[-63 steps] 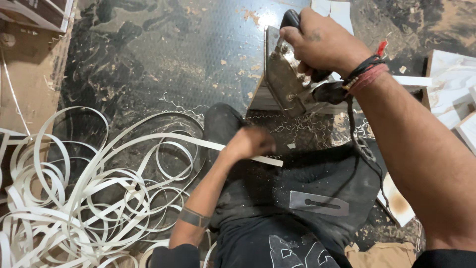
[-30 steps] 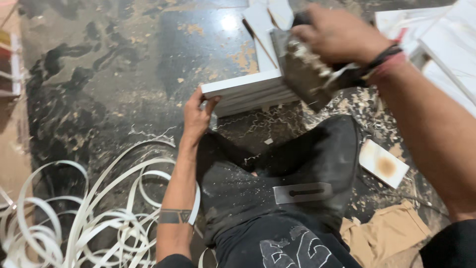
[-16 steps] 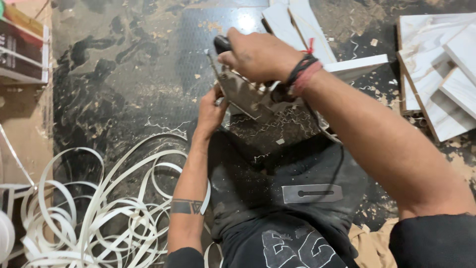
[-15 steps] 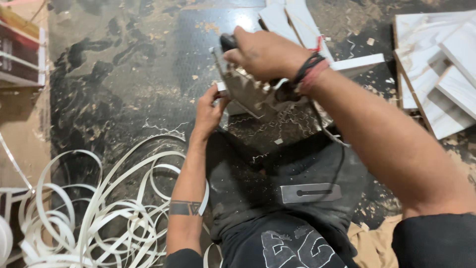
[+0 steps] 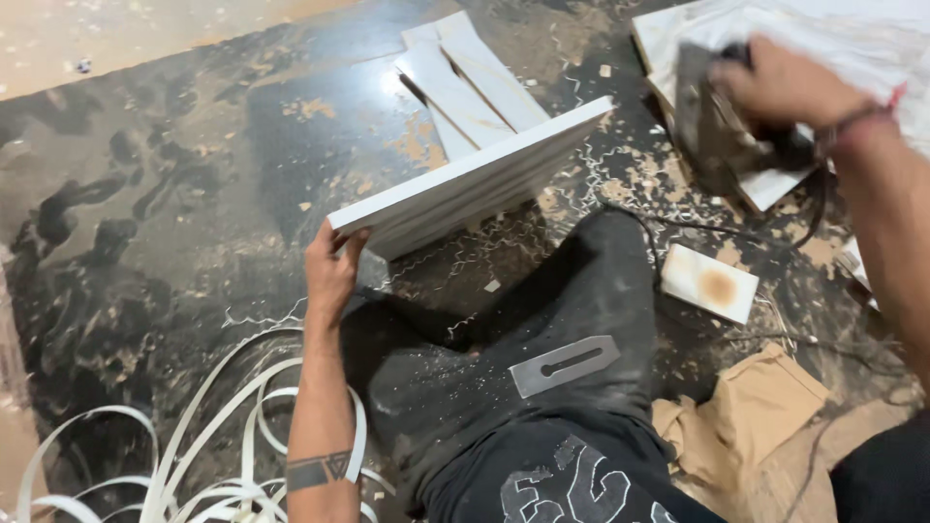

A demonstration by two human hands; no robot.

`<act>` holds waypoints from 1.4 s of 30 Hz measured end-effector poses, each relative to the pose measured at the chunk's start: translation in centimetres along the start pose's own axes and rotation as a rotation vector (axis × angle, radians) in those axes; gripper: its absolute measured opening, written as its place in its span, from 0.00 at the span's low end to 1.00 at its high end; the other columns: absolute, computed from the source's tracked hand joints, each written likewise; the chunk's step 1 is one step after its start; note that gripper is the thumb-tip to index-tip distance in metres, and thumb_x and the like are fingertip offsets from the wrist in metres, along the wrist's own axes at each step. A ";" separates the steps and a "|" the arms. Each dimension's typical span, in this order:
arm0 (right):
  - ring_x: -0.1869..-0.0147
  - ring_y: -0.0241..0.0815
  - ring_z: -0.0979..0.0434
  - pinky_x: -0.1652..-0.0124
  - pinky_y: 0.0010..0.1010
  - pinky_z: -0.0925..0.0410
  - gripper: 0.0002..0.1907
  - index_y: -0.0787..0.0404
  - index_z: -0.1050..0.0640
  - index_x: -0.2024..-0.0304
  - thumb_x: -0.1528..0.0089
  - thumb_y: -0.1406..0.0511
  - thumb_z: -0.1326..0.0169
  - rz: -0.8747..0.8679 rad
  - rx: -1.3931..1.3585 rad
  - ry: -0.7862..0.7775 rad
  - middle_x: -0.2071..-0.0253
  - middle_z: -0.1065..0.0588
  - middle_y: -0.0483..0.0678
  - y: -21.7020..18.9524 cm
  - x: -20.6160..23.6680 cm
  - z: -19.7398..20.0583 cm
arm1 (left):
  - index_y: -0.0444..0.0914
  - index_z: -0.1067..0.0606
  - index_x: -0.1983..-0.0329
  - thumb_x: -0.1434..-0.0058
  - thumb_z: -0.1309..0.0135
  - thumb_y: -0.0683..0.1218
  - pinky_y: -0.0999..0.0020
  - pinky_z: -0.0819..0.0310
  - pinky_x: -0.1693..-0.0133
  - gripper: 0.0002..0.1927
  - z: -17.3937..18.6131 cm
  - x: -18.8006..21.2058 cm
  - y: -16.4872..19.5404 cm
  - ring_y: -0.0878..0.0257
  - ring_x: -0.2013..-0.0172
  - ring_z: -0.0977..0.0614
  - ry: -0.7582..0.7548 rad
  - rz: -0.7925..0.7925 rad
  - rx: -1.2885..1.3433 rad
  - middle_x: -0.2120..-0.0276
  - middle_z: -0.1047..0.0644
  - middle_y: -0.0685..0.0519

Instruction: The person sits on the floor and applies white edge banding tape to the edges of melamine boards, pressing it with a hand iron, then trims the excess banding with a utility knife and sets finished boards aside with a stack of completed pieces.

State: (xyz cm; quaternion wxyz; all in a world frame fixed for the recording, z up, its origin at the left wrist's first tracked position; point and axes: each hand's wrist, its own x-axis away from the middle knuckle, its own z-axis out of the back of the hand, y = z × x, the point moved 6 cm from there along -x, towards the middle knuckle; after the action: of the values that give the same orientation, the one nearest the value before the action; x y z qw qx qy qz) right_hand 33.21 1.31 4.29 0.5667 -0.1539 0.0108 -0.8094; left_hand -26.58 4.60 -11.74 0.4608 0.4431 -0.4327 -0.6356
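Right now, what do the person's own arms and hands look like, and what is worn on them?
Both arms are bare to above the elbow, with no gloves or sleeves showing. The left hand has a bare wrist; its forearm carries a dark band tattoo with a small triangle mark. The right hand, blurred, has dark bands and a red thread around the wrist.

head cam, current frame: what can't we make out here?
- Tool in the right hand: motion blur, kind unclear.
- Right fingers: wrapped behind the tool, grip hidden.
- White board: its underside faces away; the left hand covers its near end.
- White strip coil: cut off by the bottom edge.
- Stacked panels: cut off at top right.
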 end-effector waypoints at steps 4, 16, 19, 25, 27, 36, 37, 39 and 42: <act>0.59 0.68 0.22 0.57 0.54 0.30 0.31 0.65 0.28 0.45 0.34 0.45 0.48 -0.115 0.130 -0.065 0.62 0.22 0.68 11.3 8.6 -4.7 | 0.34 0.22 0.46 0.30 0.44 0.45 0.64 0.23 0.50 0.13 1.5 0.4 -0.4 0.60 0.53 0.15 0.014 0.129 -0.175 0.55 0.16 0.48; 0.49 0.71 0.24 0.49 0.54 0.33 0.31 0.69 0.28 0.46 0.30 0.46 0.48 -0.750 -0.117 0.069 0.55 0.24 0.71 27.5 37.7 -16.6 | 0.33 0.33 0.38 0.28 0.39 0.36 0.72 0.19 0.49 0.20 4.0 -0.4 6.6 0.64 0.50 0.21 0.041 -0.204 -0.040 0.48 0.24 0.48; 0.49 0.65 0.23 0.51 0.52 0.32 0.28 0.68 0.27 0.47 0.32 0.49 0.47 -0.675 -0.238 0.111 0.55 0.24 0.67 25.6 34.9 -19.2 | 0.30 0.30 0.38 0.24 0.37 0.37 0.71 0.19 0.47 0.17 4.6 -0.1 6.1 0.65 0.50 0.22 0.021 -0.197 -0.079 0.49 0.25 0.48; 0.64 0.46 0.27 0.63 0.40 0.32 0.19 0.65 0.29 0.48 0.31 0.56 0.47 -0.603 -0.914 0.125 0.64 0.26 0.54 20.4 22.7 -24.0 | 0.29 0.28 0.42 0.25 0.38 0.38 0.75 0.22 0.48 0.14 5.5 0.4 6.7 0.67 0.52 0.20 0.017 -0.106 -0.060 0.50 0.23 0.50; 0.70 0.42 0.29 0.70 0.37 0.33 0.15 0.63 0.32 0.49 0.29 0.59 0.48 -0.551 -1.145 0.132 0.69 0.29 0.50 18.4 17.9 -25.7 | 0.29 0.28 0.42 0.25 0.38 0.39 0.77 0.23 0.50 0.14 5.6 0.3 7.1 0.69 0.54 0.21 0.017 -0.077 -0.079 0.51 0.23 0.51; 0.73 0.43 0.21 0.72 0.38 0.26 0.14 0.64 0.31 0.46 0.29 0.61 0.50 -0.622 -1.071 0.072 0.69 0.24 0.49 17.2 6.5 -28.8 | 0.31 0.27 0.44 0.25 0.40 0.36 0.84 0.39 0.63 0.11 6.4 0.9 6.0 0.77 0.67 0.33 -0.019 0.020 -0.065 0.64 0.31 0.58; 0.71 0.43 0.18 0.70 0.38 0.24 0.15 0.66 0.30 0.46 0.29 0.61 0.50 -0.628 -1.019 0.026 0.67 0.22 0.49 17.3 6.3 -28.1 | 0.31 0.27 0.44 0.25 0.40 0.36 0.84 0.40 0.63 0.11 6.5 0.9 5.9 0.77 0.68 0.35 -0.013 0.024 -0.047 0.65 0.32 0.59; 0.63 0.46 0.19 0.62 0.39 0.25 0.17 0.65 0.28 0.45 0.29 0.60 0.47 -0.468 -0.712 0.173 0.59 0.22 0.51 15.7 5.1 -23.5 | 0.31 0.26 0.44 0.25 0.39 0.36 0.85 0.40 0.63 0.11 6.2 0.8 5.8 0.77 0.68 0.35 0.001 0.026 -0.044 0.65 0.32 0.60; 0.52 0.52 0.19 0.51 0.40 0.28 0.19 0.64 0.26 0.43 0.29 0.57 0.44 -0.154 -0.557 0.351 0.48 0.21 0.54 8.7 3.8 -15.9 | 0.31 0.26 0.43 0.24 0.40 0.37 0.84 0.37 0.61 0.10 5.8 0.2 6.1 0.76 0.64 0.31 -0.004 0.030 -0.057 0.61 0.27 0.58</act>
State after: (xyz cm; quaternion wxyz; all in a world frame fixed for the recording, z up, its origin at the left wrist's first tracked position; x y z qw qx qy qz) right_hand 35.83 -7.74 -11.62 0.4295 -0.1616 0.3173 -0.8299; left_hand -30.96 4.03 -4.55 0.4820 0.4218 -0.4220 -0.6416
